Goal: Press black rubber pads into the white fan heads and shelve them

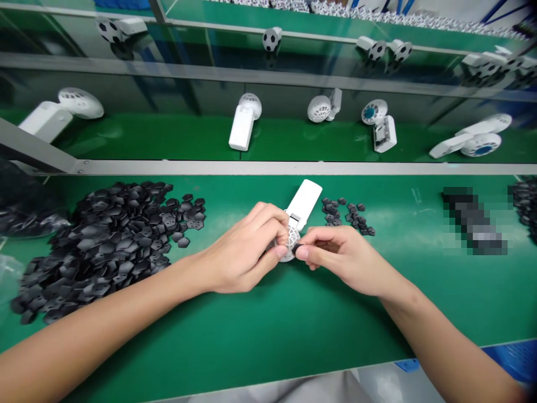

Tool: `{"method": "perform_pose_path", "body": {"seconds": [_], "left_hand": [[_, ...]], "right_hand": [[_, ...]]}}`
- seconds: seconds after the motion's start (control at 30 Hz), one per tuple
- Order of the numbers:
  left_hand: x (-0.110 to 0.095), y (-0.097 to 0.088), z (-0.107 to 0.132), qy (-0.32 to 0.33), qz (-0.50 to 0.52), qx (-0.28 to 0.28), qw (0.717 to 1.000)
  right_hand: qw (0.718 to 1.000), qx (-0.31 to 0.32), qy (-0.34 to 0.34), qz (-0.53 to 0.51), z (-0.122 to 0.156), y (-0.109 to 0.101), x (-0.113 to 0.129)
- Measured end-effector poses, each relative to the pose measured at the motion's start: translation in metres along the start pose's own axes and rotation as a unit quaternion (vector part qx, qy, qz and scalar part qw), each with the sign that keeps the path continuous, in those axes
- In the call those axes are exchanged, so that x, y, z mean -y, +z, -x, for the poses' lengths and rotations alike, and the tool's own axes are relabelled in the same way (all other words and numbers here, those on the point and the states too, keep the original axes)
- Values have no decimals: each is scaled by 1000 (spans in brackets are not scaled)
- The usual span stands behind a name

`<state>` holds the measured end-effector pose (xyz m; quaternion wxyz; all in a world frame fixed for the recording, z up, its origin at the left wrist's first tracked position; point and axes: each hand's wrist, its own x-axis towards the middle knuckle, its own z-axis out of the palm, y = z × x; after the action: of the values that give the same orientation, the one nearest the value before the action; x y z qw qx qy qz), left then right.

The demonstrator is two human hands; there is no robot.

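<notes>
So, a long green work bench point(293, 330) runs across the view, with 2 green shelves behind it. The far shelf point(293, 42) holds black and white ball gadgets point(271, 39). The near shelf point(146, 137) holds 5 white gadgets point(241, 129) with round ball tops. On the bench, a big pile of black patches point(109, 246) lies on the left, and a small pile of black patches point(346, 215) lies near the middle. A dark blurry thing point(474, 221) sits off to the right, too blurred to name.

In the middle, the left hand point(241, 249) curls around a white ball shell point(291, 242), and a white handle point(304, 204) sticks out from the ball, away from the person. The right hand point(342, 260) pinches 1 small black patch point(297, 250) right up at the ball. The hands are together, close enough to work on the same spot. The step in hand looks like fitting a patch onto the ball. The next move seems to call for a slow, firm push to seat it.
</notes>
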<state>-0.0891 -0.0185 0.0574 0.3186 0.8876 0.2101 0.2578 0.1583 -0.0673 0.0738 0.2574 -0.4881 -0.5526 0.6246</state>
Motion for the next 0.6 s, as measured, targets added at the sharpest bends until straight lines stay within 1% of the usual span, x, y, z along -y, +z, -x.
{"method": "perform_pose_path", "body": {"seconds": [0.07,0.1,0.2,0.23,0.27,0.3,0.33,0.4,0.43,0.47,0.5,0.53,0.57,0.6], "left_hand": [[0,0,0,-9,-20,-13,1000],[1,1,0,-10,-36,-30,999],[3,0,0,-22,-88,-113,989],[3,0,0,-29,-106,-129,986],[3,0,-1,-35,-127,-126,983],[2,0,-1,-38,-153,-104,982],[1,1,-1,-37,-184,-64,980],[0,5,-2,-32,-250,17,967],[-1,7,-3,-37,-271,43,961],[-2,8,-4,-52,-274,55,959],[-3,9,-5,-82,-255,53,962],[-4,9,-6,-128,-214,43,967],[-5,7,-7,-184,-154,28,970],[-6,4,-8,-240,-81,14,967]], "right_hand": [[1000,-11,-7,1,1,-2,2],[1000,-20,-11,0,1,-4,3],[998,-53,-29,1,1,-12,3],[997,-66,-33,7,1,-15,3],[996,-82,-36,19,0,-19,2],[994,-98,-38,35,0,-21,1],[991,-112,-41,53,-1,-24,0],[986,-135,-48,86,-2,-27,-1],[984,-143,-52,95,-2,-28,-2],[982,-150,-56,100,-3,-29,-2],[981,-156,-60,100,-3,-29,-2],[980,-160,-64,98,-3,-29,-2],[980,-160,-66,97,-3,-28,-1],[981,-156,-67,96,-2,-28,0]]}}
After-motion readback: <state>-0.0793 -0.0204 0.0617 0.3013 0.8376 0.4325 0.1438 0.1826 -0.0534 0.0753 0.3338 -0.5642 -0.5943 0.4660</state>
